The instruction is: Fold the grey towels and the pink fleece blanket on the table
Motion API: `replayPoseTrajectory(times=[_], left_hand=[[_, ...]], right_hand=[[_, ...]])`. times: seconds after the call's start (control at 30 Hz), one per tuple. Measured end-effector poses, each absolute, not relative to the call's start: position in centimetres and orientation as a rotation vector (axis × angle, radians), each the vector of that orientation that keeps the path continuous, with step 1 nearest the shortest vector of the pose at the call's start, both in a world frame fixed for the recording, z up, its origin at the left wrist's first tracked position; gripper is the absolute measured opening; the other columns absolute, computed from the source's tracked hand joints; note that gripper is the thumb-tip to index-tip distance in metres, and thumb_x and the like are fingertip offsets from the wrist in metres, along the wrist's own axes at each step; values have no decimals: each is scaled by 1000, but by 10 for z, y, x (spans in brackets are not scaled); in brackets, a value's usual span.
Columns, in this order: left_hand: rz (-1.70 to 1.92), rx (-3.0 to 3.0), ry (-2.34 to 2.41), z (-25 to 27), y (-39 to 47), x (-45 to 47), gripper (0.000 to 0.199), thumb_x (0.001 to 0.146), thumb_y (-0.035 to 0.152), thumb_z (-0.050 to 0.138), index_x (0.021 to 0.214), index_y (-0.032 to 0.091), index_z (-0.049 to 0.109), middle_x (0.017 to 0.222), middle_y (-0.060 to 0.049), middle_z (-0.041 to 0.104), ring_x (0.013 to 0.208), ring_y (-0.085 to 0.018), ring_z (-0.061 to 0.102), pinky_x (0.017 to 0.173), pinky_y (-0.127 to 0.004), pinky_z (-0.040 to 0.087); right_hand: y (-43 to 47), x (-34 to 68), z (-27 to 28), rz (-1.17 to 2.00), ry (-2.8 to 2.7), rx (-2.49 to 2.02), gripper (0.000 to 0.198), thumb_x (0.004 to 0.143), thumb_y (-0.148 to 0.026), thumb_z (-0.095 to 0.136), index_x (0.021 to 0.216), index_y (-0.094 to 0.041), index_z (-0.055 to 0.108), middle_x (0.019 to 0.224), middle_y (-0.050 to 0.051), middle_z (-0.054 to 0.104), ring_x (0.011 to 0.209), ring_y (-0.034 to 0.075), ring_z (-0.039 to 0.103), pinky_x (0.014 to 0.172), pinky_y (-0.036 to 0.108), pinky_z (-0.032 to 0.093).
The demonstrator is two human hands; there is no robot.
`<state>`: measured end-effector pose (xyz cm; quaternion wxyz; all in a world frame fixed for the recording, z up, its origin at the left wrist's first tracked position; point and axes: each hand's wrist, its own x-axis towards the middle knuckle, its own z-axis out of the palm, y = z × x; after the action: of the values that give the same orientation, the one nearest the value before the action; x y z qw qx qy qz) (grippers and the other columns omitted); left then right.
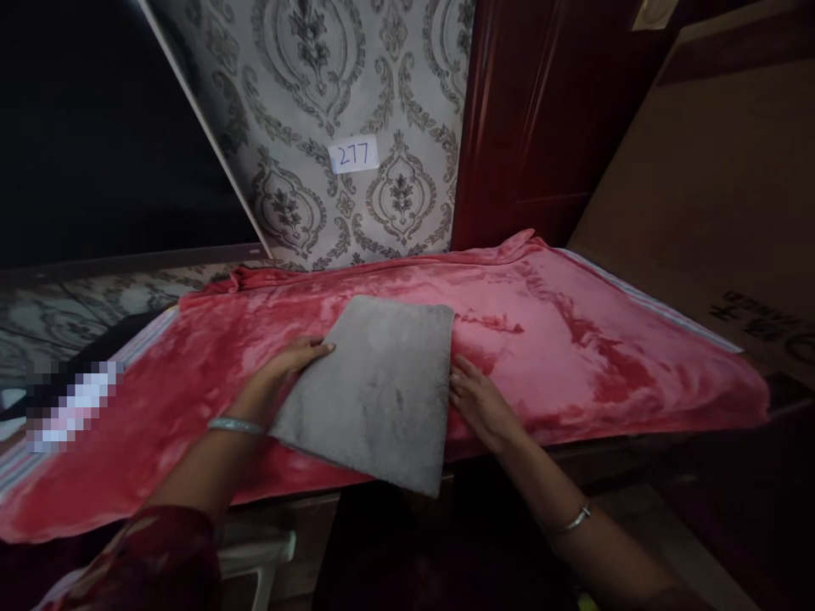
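A flat grey mat (375,390) with a short plush pile is held tilted over the front of a pink and red blanket (541,339). Its near corner sticks out past the blanket's front edge. My left hand (299,352) is closed on the mat's left edge, thumb on top and the other fingers partly hidden. At the opposite edge, my right hand (474,395) grips the mat from the side, its fingertips partly behind it. A pale bangle circles my left wrist and a silver one my right forearm.
Behind the blanket stands a patterned wall with a paper label (354,154) reading 277. A large dark screen (115,127) is at the left. To the right are a dark red door panel (541,110) and a big cardboard box (713,187). A white stool-like piece (261,556) shows below.
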<state>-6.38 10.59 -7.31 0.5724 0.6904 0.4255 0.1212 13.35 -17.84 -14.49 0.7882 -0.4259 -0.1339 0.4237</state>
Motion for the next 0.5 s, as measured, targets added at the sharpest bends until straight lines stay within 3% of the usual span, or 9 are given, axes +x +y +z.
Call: replayPoseTrajectory(times=[0.17,0.4,0.5], left_hand=[[308,1361,961,-80,102,-76,48,55,32,93,96,16,75,93,-11,79,79,-25,74,72,-33,59],[250,1230,897,-86,102,-77,40,62,37,88,94,15,76,80,-9,78,64,-24,72,62,-34,60],[243,1274,888,-84,95,-79,30,69,35,84,89,15,75,77,-9,78,62,-23,71,59,-32,59]], right_hand=[[-178,135,-132,1026,-275,-930,46,61,-28,84,104,-26,67,102,-1,72,92,17,65,78,26,53],[-173,157,-121,1271,-280,-1090,21,73,-31,75,87,-21,63,81,2,69,74,16,63,74,29,52],[-166,157,-123,1272,-291,-1173,19,77,-32,75,86,-18,65,80,4,70,73,17,64,74,30,52]])
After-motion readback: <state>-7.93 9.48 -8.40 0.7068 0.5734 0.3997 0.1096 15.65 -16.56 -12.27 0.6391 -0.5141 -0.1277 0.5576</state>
